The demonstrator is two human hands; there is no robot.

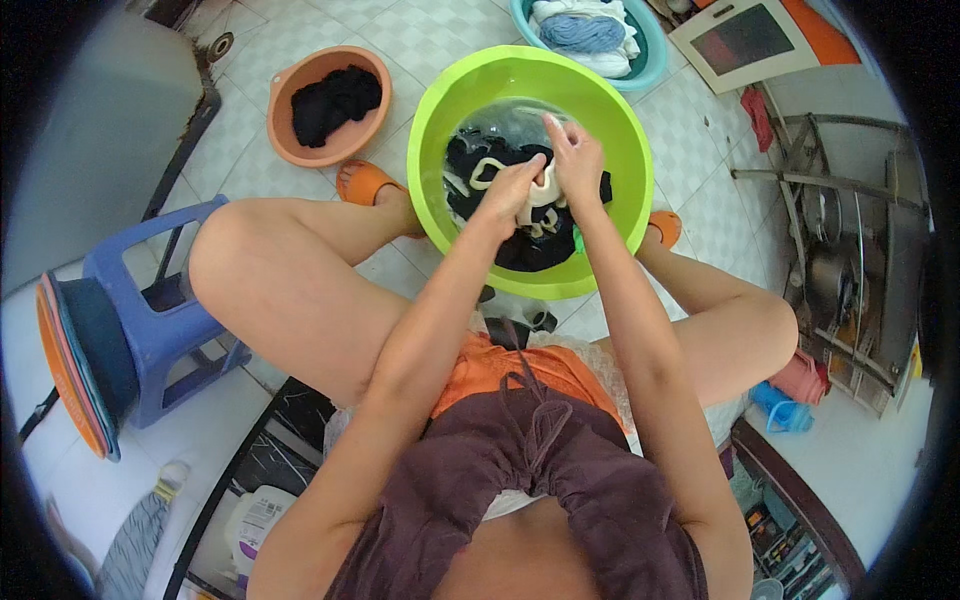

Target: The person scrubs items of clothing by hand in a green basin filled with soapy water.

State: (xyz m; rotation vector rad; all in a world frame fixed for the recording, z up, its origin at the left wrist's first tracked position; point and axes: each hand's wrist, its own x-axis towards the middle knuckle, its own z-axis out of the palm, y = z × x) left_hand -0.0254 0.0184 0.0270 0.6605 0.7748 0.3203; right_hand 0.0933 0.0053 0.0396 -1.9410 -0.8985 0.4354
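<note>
Between my feet a large lime-green plastic basin (426, 150) holds soapy water and black cloth (536, 251) with cream-coloured parts. My left hand (511, 187) grips a cream strip of cloth (541, 193) over the basin, its thumb pointing up. Close beside it on the right, my right hand (576, 161) is closed on the same cream piece, with suds on a raised finger. A small bright green thing (578, 240) shows under my right wrist. The undersides of both hands are hidden.
An orange basin (330, 155) with black cloth stands at the upper left, a teal basin (654, 56) with white and blue cloth at the top. A blue plastic stool (150, 315) bearing stacked basins is at left, a metal rack (832, 180) at right.
</note>
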